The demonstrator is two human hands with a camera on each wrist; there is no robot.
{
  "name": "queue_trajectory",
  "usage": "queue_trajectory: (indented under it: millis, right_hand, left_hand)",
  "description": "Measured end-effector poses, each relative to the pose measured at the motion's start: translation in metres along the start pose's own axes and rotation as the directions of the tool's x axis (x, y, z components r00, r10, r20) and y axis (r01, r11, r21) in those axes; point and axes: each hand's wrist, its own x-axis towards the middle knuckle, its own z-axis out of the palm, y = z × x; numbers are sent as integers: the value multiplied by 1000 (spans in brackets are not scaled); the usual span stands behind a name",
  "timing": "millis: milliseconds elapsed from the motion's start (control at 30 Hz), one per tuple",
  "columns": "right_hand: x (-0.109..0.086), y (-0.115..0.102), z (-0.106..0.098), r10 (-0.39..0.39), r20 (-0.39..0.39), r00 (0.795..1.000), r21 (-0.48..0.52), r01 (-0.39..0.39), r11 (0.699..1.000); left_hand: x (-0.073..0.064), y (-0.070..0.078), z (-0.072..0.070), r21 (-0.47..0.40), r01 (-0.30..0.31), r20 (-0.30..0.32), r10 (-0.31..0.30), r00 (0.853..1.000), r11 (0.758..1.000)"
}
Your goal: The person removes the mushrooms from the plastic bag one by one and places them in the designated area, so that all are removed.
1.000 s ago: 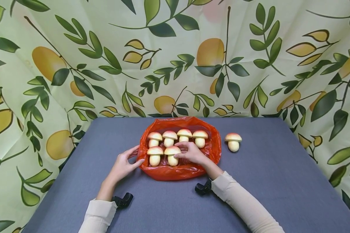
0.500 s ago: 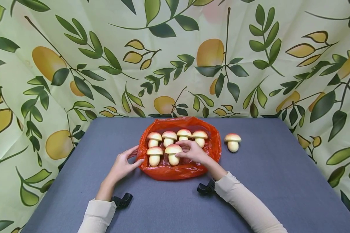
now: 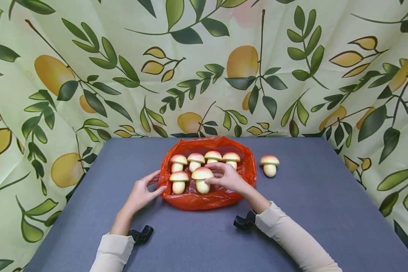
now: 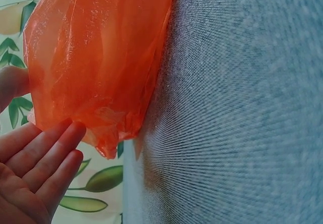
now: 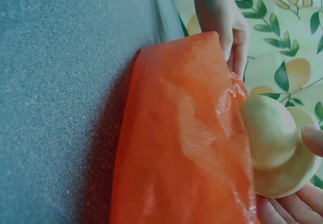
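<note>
Fingers (image 3: 216, 165) of the right hand (image 3: 229, 178) pinch a mushroom (image 3: 202, 179) within the opening of the bag (image 3: 200, 203), at centre of the head view; the left hand (image 3: 143, 192), fingers nearly straight, touches the bag's left side. In the left wrist view, the thin, wrinkled bag seems to need soft support. In the right wrist view, the mushroom is smooth and rounded; a steady pinch should suit it.

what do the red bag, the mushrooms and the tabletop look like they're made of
Red bag: thin, glossy plastic film, judging by its creases, highlights and translucency.
Mushrooms: probably foam or moulded plastic, smooth with a soft sheen; their near-identical shapes suggest imitations, but which material stays open.
Tabletop: likely matte woven fabric; the wrist views show a fine weave.
</note>
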Motion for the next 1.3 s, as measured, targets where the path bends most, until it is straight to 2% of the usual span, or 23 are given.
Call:
queue_trajectory:
  millis: [233,667,900,1100,1300]
  right_hand:
    - [-12,-11,-6,-24,-6,1000,6,24,1000]
    - [-31,-17,-26,-41,-49,998,41,43,998]
    - [-44,-13,-34,-38,-66,997,70,43,997]
    - [-52,-8,-39,-71,-88,994,43,75,996]
    - [-57,-5,-46,-56,-87,995,16,58,998]
  left_hand:
    - [0,-1,-1,6,-4,-6,4,1000,1000]
    - [0,2,-2,5,-12,1,12,1000,1000]
    - [2,1,-2,-4,-20,7,20,1000,1000]
    - [3,1,-1,3,-25,8,25,1000,1000]
    - [2,0,-1,10,-29,4,29,1000,1000]
